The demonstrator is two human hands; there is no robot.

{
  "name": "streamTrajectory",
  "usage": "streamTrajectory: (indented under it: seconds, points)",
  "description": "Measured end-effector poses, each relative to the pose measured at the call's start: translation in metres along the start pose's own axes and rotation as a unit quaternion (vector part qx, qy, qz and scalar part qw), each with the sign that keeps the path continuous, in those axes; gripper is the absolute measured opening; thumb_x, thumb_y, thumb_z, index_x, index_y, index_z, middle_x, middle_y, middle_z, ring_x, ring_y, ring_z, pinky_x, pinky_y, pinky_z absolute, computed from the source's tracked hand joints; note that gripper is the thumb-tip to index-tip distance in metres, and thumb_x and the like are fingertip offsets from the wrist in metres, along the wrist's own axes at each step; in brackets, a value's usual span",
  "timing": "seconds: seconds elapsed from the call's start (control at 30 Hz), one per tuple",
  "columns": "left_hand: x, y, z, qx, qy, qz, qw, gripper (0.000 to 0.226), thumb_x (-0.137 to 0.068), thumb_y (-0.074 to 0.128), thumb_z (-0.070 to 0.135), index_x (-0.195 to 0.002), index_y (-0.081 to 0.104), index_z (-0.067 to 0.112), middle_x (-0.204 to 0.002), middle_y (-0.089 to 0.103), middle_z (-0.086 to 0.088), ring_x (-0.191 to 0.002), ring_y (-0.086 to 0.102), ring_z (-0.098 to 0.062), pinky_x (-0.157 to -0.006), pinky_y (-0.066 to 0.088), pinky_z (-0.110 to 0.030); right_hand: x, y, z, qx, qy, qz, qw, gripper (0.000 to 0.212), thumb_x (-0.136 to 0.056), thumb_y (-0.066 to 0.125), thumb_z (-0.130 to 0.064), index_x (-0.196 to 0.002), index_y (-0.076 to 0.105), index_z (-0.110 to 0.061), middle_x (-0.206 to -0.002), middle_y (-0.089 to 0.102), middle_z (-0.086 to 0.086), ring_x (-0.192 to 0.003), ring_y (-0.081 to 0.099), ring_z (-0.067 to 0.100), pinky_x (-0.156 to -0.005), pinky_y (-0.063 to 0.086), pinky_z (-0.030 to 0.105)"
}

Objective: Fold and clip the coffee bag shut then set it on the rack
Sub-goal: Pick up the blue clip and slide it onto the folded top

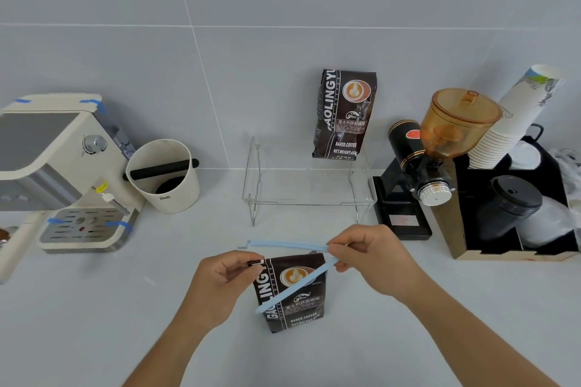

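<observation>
A dark brown coffee bag stands upright on the counter close to me, its top folded down. My left hand pinches the folded top at the bag's left corner. My right hand holds the hinge end of a light blue sealing clip. The clip is spread open: one arm runs left above the bag's top, the other slants down across its front. A clear acrylic rack stands behind, and a second coffee bag of the same kind stands upright on its back right.
A cream espresso machine and a white knock box stand at the left. On the right are a black coffee grinder with an amber hopper and an organiser holding stacked paper cups and lids. A grey tiled wall rises behind.
</observation>
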State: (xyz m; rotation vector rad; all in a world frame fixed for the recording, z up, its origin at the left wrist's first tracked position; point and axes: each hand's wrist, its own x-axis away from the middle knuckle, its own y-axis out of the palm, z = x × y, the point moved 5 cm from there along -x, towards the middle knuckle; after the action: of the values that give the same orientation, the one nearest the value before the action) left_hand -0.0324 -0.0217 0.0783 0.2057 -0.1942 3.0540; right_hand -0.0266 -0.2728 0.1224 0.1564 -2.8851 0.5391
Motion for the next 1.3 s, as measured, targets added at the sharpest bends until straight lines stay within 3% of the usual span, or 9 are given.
streamTrajectory:
  seconds: [0.3,0.43,0.7,0.9,1.03,1.13,1.17,1.23,1.3]
  points:
    - [0.010,0.002,-0.001,0.060,-0.010,0.099,0.993,0.024,-0.074,0.070,-0.015,-0.074,0.073,0.009,-0.066,0.078,0.001,-0.061,0.073,-0.007,-0.059,0.055,-0.011,-0.002,0.014,0.008,-0.004,0.026,-0.098,0.995,0.013,-0.082,0.074,-0.011,-0.091,0.078,-0.020,-0.090,0.077,0.007,-0.083,0.074,0.027,-0.086,0.056,0.058]
    - [0.011,0.002,-0.002,0.059,-0.003,0.102,0.993,0.024,-0.075,0.070,-0.015,-0.074,0.073,0.009,-0.066,0.078,0.004,-0.060,0.072,-0.005,-0.059,0.054,-0.010,-0.001,0.016,0.010,-0.003,0.028,-0.136,0.990,0.029,-0.076,0.077,-0.002,-0.095,0.077,-0.024,-0.097,0.076,0.010,-0.092,0.071,0.027,-0.089,0.052,0.063]
    - [0.006,-0.001,-0.002,0.044,-0.015,0.076,0.996,0.021,-0.078,0.069,-0.012,-0.080,0.075,0.009,-0.067,0.078,0.007,-0.059,0.069,-0.001,-0.057,0.050,-0.007,-0.004,0.017,0.012,-0.034,0.006,-0.122,0.992,0.027,-0.074,0.078,0.006,-0.093,0.078,-0.012,-0.094,0.072,0.024,-0.075,0.067,0.016,-0.086,0.055,0.047]
    - [0.005,-0.006,-0.006,0.030,-0.019,0.066,0.997,0.028,-0.084,0.064,-0.006,-0.083,0.078,0.019,-0.078,0.080,0.008,-0.072,0.071,-0.003,-0.068,0.053,-0.009,-0.005,0.017,0.012,-0.017,-0.030,-0.119,0.992,0.025,-0.075,0.077,0.005,-0.095,0.077,-0.010,-0.092,0.073,0.019,-0.075,0.068,0.014,-0.080,0.060,0.031]
    - [0.004,-0.005,-0.015,0.091,-0.049,0.067,0.992,0.031,-0.083,0.064,-0.007,-0.076,0.080,0.019,-0.081,0.080,-0.002,-0.075,0.073,-0.008,-0.068,0.056,-0.013,-0.004,0.017,0.011,-0.006,-0.047,-0.116,0.992,0.025,-0.075,0.076,0.006,-0.094,0.077,-0.010,-0.091,0.073,0.017,-0.074,0.067,0.011,-0.077,0.059,0.023]
    - [0.002,0.000,-0.021,0.156,-0.071,0.056,0.984,0.010,-0.075,0.074,0.008,-0.074,0.081,0.016,-0.080,0.080,-0.003,-0.078,0.070,-0.016,-0.075,0.054,-0.022,-0.003,0.017,0.010,-0.006,-0.056,-0.106,0.993,0.024,-0.075,0.075,0.008,-0.091,0.076,-0.010,-0.086,0.072,0.008,-0.072,0.066,0.009,-0.074,0.057,0.018]
    - [0.001,0.002,-0.025,0.184,-0.074,0.044,0.979,0.015,-0.066,0.082,0.023,-0.077,0.081,0.013,-0.081,0.079,-0.004,-0.080,0.069,-0.017,-0.077,0.054,-0.025,-0.003,0.017,0.009,-0.002,-0.060,-0.102,0.993,0.024,-0.075,0.075,0.008,-0.090,0.077,-0.011,-0.084,0.071,0.003,-0.071,0.066,0.008,-0.073,0.057,0.017]
    - [0.001,0.003,-0.031,0.235,-0.073,0.023,0.969,0.057,-0.045,0.091,0.047,-0.082,0.078,0.006,-0.087,0.078,-0.007,-0.085,0.070,-0.016,-0.080,0.058,-0.024,-0.003,0.017,0.008,0.014,-0.069,-0.091,0.993,0.023,-0.076,0.076,0.006,-0.088,0.077,-0.014,-0.081,0.071,0.000,-0.072,0.066,0.007,-0.073,0.057,0.016]
    - [0.003,0.001,-0.032,0.260,-0.070,0.030,0.963,0.068,-0.039,0.093,0.045,-0.089,0.070,0.006,-0.088,0.078,-0.010,-0.087,0.070,-0.020,-0.082,0.058,-0.026,-0.002,0.017,0.006,0.028,-0.079,-0.085,0.993,0.022,-0.076,0.076,0.003,-0.088,0.077,-0.015,-0.086,0.071,-0.001,-0.072,0.066,0.007,-0.073,0.057,0.017]
